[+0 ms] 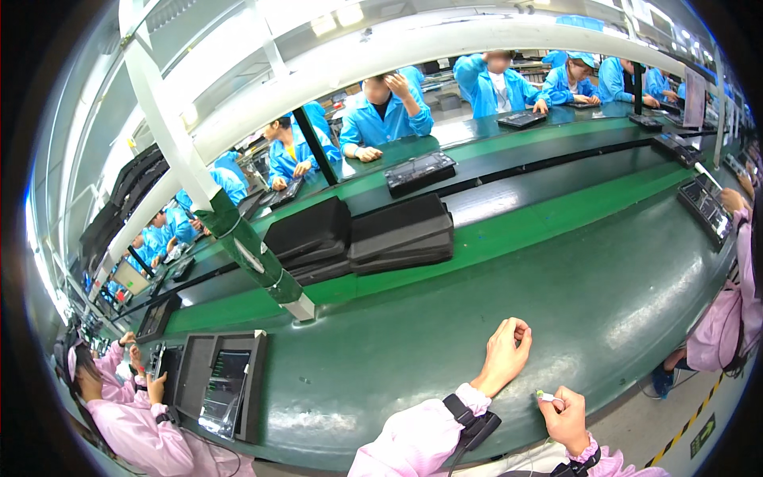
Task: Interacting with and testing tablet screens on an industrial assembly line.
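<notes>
My left hand (502,358) is over the green bench top (381,350), its fingers curled in and thumb drawn up to them. Whatever lies in that grip, if anything, is too small to tell. Lower and to the right, my right hand (567,421) is closed in a pinch on a small white piece with a green tip (545,396). This piece sticks out to the left from between thumb and forefinger. Dark straps circle both my wrists, over pink sleeves.
Stacked black foam trays (401,234) stand beyond a white-and-green post (254,254). A tray with a dark screen panel (222,385) lies left, beside a co-worker in pink. Another pink-sleeved person works on a device (705,208) at right. Several blue-coated people sit across the line.
</notes>
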A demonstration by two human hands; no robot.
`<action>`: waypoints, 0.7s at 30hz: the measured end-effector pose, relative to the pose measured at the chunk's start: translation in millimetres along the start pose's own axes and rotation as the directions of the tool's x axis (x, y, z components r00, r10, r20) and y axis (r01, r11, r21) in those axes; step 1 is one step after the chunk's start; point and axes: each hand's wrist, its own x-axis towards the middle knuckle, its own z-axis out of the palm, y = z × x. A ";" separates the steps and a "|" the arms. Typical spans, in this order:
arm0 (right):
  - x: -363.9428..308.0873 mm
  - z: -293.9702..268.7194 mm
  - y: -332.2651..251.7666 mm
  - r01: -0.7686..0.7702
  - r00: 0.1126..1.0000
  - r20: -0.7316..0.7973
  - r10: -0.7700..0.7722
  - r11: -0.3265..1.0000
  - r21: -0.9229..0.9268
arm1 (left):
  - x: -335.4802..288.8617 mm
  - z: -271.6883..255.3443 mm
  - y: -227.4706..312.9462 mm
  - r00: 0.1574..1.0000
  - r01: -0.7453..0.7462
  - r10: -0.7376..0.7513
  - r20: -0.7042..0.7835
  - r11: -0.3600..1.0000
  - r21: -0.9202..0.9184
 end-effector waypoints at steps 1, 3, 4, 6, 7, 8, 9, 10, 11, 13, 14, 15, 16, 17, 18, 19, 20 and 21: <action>0.0 0.7 -0.1 -0.001 1.000 0.000 0.001 1.000 0.002 | 0.1 -0.4 -0.6 1.000 0.000 0.000 0.001 1.000 0.002; 0.3 1.8 -0.8 0.023 1.000 -0.002 -0.023 0.999 -0.026 | 0.2 -0.7 -2.0 1.000 0.028 -0.028 -0.004 0.999 -0.017; 0.5 1.6 -1.5 0.022 1.000 0.000 -0.022 0.999 -0.027 | 0.1 -0.8 -1.3 1.000 0.029 -0.029 -0.005 0.999 -0.017; 0.6 1.8 -2.8 0.024 1.000 -0.005 -0.024 1.000 -0.018 | 0.0 -1.7 0.2 1.000 0.028 -0.028 0.000 1.000 -0.012; 0.5 1.6 -1.4 0.024 1.000 -0.005 -0.024 1.000 -0.019 | 0.0 -1.5 0.7 1.000 0.028 -0.028 0.000 1.000 -0.013; 0.2 1.3 1.4 0.022 1.000 -0.005 -0.022 1.000 -0.015 | -0.1 -1.3 1.3 1.000 0.020 -0.020 -0.002 1.000 -0.016; 0.0 1.2 2.7 0.020 1.000 -0.005 -0.020 1.000 -0.011 | -0.2 -1.2 1.6 1.000 0.013 -0.013 -0.004 1.000 -0.019; 0.3 1.5 0.7 0.021 1.000 -0.004 -0.021 1.000 -0.011 | -0.1 -1.3 1.2 1.000 0.012 -0.012 -0.006 1.000 -0.019; 0.5 2.1 -3.3 0.025 1.000 -0.006 -0.025 1.000 -0.018 | -0.2 -1.4 0.6 1.000 0.019 -0.020 -0.001 1.000 -0.019; 0.4 2.1 -4.1 0.027 1.000 -0.008 -0.027 0.999 -0.023 | -0.3 -1.6 -0.3 1.000 0.028 -0.027 0.004 0.999 -0.017; 0.1 1.3 -1.6 0.029 1.000 -0.004 -0.029 0.999 -0.027 | -0.4 -1.4 -0.6 1.000 0.018 -0.018 0.001 1.000 -0.025; -0.1 1.1 -0.1 0.031 1.000 0.000 -0.031 0.999 -0.032 | -0.5 -1.4 -0.8 1.000 0.009 -0.009 -0.003 0.999 -0.032; 0.1 1.3 0.2 0.030 1.000 -0.001 -0.030 0.999 -0.032 | -0.2 -1.1 -1.1 1.000 0.010 -0.010 -0.002 0.999 -0.033; 0.3 1.5 0.3 0.032 0.999 -0.003 -0.032 0.999 -0.027 | 0.1 -0.8 -1.4 1.000 0.013 -0.013 0.001 1.000 -0.016; 0.7 1.3 0.4 0.034 0.999 -0.005 -0.034 0.999 -0.022 | 0.4 -0.3 -1.4 1.000 0.017 -0.017 0.004 1.000 0.001; 0.5 1.3 0.2 0.032 0.999 -0.005 -0.032 0.999 -0.021 | 0.2 -0.5 -1.1 1.000 0.018 -0.018 0.005 1.000 0.001; 0.6 0.8 0.0 0.035 0.999 -0.003 -0.035 0.999 -0.024 | 0.3 -0.5 -0.5 1.000 0.016 -0.016 0.001 1.000 -0.013; 0.6 0.5 -0.4 0.037 0.999 0.000 -0.037 0.999 -0.028 | 0.3 -0.6 0.1 1.000 0.014 -0.014 -0.004 1.000 -0.027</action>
